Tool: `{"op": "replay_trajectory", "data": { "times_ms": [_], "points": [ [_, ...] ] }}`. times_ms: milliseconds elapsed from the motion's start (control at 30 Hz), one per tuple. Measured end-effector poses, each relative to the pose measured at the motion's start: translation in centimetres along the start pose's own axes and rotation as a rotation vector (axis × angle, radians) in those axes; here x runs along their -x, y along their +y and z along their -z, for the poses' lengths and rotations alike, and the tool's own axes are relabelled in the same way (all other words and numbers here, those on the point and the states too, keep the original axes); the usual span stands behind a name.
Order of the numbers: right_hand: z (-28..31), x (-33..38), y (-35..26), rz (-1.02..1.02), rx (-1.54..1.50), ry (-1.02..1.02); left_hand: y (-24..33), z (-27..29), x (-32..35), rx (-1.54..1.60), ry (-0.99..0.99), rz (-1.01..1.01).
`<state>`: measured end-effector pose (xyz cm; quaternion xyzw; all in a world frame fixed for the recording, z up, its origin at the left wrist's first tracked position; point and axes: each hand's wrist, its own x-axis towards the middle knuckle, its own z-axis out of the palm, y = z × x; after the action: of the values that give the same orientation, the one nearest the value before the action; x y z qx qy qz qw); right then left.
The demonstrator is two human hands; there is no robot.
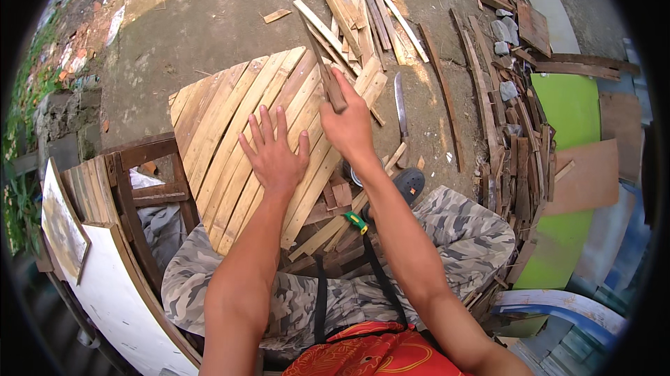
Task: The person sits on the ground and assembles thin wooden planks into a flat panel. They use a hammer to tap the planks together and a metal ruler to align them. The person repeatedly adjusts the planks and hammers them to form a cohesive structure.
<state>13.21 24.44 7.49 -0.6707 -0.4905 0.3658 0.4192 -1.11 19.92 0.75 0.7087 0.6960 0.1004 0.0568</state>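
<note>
A panel of pale wooden slats [230, 146] lies tilted in front of me, over my lap. My left hand [278, 156] is open, its fingers spread flat on the slats. My right hand [349, 125] is closed round the wooden handle of what looks like a hand saw [335, 93]. Its long thin blade, seen nearly edge-on, reaches away across the panel's far right part; its teeth cannot be made out. Beside the panel, to the right, a long knife [400, 104] rests on the ground. A green and yellow object [356, 222] lies by my right forearm.
Loose wood strips [342, 6] are piled ahead on the concrete. Stacked old boards [502, 132] line the right side, with green sheets [569, 107] behind. At left stand a dark wooden frame [159, 193] and a white board [115, 292]. A dark clog [410, 184] shows near my right knee.
</note>
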Motion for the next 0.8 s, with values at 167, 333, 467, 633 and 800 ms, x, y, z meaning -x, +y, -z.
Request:
{"op": "replay_trajectory", "data": {
  "times_ms": [167,333,467,633,800],
  "points": [
    [6.5,12.8,-5.2,-0.235,-0.068,-0.058,-0.1,-0.2,-0.1,0.009,-0.016,0.004],
    [-2.0,-6.2,-2.3,-0.249,-0.109,0.032,-0.1,-0.3,0.0,0.013,0.017,-0.001],
    [-2.7,-5.6,1.0,-0.037,0.099,0.036,-0.1,0.0,-0.2,0.032,-0.020,0.019],
    [7.1,13.5,-4.2,-0.013,0.074,-0.091,0.0,0.0,-0.1,-0.011,-0.016,0.009],
    [1.1,0.3,-4.6,-0.128,0.059,-0.066,0.0,0.2,0.6,-0.010,0.001,0.004]
  ]
}}
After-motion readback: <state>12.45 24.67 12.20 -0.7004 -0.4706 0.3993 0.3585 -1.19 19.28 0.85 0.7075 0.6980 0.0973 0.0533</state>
